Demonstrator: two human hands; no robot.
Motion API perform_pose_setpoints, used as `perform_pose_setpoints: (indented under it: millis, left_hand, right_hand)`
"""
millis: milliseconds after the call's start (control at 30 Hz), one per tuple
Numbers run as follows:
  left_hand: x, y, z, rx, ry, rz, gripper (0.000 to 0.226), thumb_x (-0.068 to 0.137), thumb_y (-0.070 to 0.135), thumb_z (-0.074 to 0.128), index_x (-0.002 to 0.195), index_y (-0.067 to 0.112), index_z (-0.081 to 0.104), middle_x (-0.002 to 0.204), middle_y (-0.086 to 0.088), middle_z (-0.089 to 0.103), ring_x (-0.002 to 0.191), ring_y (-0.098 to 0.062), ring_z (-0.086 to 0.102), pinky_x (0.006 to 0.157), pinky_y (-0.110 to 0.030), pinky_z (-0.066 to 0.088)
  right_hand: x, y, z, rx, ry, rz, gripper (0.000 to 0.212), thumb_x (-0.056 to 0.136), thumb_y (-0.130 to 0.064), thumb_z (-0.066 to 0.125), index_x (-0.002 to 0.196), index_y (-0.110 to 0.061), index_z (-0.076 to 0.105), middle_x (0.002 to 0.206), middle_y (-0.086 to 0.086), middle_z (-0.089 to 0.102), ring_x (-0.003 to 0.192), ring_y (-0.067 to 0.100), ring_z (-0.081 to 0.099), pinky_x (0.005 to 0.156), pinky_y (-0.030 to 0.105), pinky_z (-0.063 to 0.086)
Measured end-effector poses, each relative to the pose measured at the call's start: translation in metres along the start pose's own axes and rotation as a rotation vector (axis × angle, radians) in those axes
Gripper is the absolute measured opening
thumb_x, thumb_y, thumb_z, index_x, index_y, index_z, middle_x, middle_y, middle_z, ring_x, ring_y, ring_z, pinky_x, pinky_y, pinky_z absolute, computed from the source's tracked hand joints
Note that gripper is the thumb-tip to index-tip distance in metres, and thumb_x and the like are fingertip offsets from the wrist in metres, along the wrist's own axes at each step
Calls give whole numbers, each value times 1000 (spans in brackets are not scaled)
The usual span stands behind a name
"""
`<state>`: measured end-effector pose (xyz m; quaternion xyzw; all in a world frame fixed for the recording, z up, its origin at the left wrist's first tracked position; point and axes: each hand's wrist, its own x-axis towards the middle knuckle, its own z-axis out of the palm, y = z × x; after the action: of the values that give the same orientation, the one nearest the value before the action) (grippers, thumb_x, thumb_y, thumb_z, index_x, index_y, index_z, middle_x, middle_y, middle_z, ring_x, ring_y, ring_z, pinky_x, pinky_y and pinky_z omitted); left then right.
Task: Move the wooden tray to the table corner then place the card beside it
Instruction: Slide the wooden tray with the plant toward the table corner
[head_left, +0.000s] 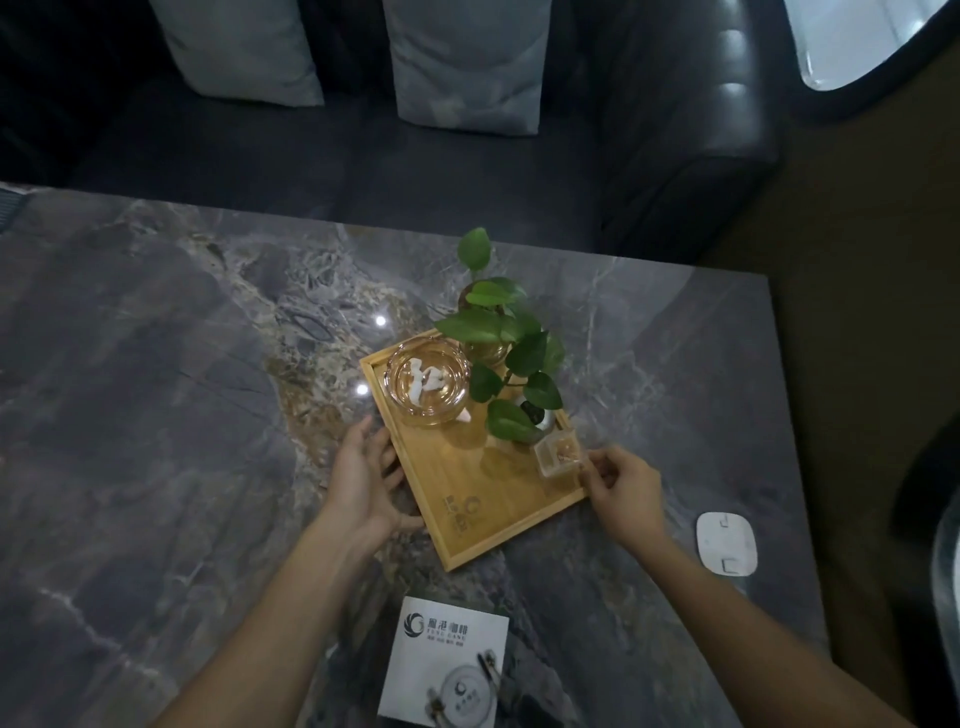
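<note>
Wooden tray (483, 499) sits mid-table, skewed, on the dark marble table (156, 415). Left hand (363, 478) at its left long edge, fingers spread and apart, just touching or just beside the rim; no clamp yet. Right hand (626, 488) at the right edge nr the near corner, fingers pinched together on the rim, tho can't tell how firm.

Load betw. the two hands: glass ashtray (428, 384) toward far-left end, potted plant (506, 364) in glass vase at far-right end, small clear box (562, 457) right by the right fingertips. Card (447, 660) lies below both wrists, nr table edge, apart from tray.

Handling, my read: tray stiff, light itself, but top-heavy w/ glass; far end carries most wt. Contents fragile, may slide on smooth wood. Best hold = both long edges, opposite, keep level; sliding over marble prob. safer than lifting. Card thin, flat, needs an edge pick.
</note>
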<state>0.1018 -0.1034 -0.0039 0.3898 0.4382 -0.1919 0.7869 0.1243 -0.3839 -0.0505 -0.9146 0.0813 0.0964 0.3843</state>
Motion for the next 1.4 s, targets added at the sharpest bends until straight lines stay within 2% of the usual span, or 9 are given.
perform_pose_setpoints:
  millis: [100,300,467,700,867,1000,1100,1300,1400]
  left_hand:
    - [0,-3,5,5,-18,-4,47,93,60,33,117,33,63,137,1,56,126,-23,42,94,-77,31]
    - [1,-9,14,10,4,2,46,90,55,40,123,32,61,142,0,52,136,-26,36,98,-83,24]
    - [1,-10,25,2,-4,0,41,90,54,42,117,33,64,139,2,54,133,-25,37,97,-85,23]
    - [4,-9,48,37,-24,-12,46,90,53,41,122,29,65,139,-1,55,131,-24,41,98,-80,29]
    - [10,-10,73,82,-47,-17,47,90,53,40,122,28,64,134,0,58,126,-23,45,95,-73,34]
    - [20,-7,93,141,-50,-5,47,90,51,40,123,28,63,133,0,59,123,-23,48,101,-77,28]
    - [24,-3,106,208,-51,2,46,89,53,41,124,29,61,133,-1,58,125,-26,47,99,-75,31]
    - [25,5,125,273,-60,34,28,91,51,42,98,33,63,124,3,59,113,-21,51,92,-64,36]
    - [29,7,130,293,-57,48,28,90,52,44,100,33,63,128,3,58,117,-21,48,93,-64,34]
  right_hand:
    - [3,3,-5,7,4,2,6,85,-11,69,87,-15,72,75,-4,69,65,-2,59,59,14,44]
    - [9,12,-13,-19,-1,11,6,85,-13,68,88,-17,72,79,-2,72,67,8,64,66,31,55]
    - [16,19,-21,-35,-3,0,6,85,-14,69,88,-17,72,76,-3,70,63,1,59,58,19,44]
    - [25,26,-35,-11,17,35,5,86,-14,67,85,-17,72,72,-2,68,63,6,60,64,29,49]
    - [33,36,-51,-16,55,53,5,85,-13,68,86,-14,72,69,-3,65,60,2,56,60,22,41]
    - [33,43,-61,-23,81,67,5,85,-12,68,86,-12,73,70,-3,64,63,12,60,61,23,40]
    - [32,48,-65,-18,92,88,5,86,-13,68,85,-12,72,72,-1,66,66,14,61,63,24,42]
    - [32,52,-66,-51,106,109,5,85,-14,68,85,-11,71,72,-1,68,65,14,62,57,23,42]
    - [32,52,-65,-93,115,127,4,85,-15,66,85,-12,69,72,-2,65,64,13,58,52,20,37]
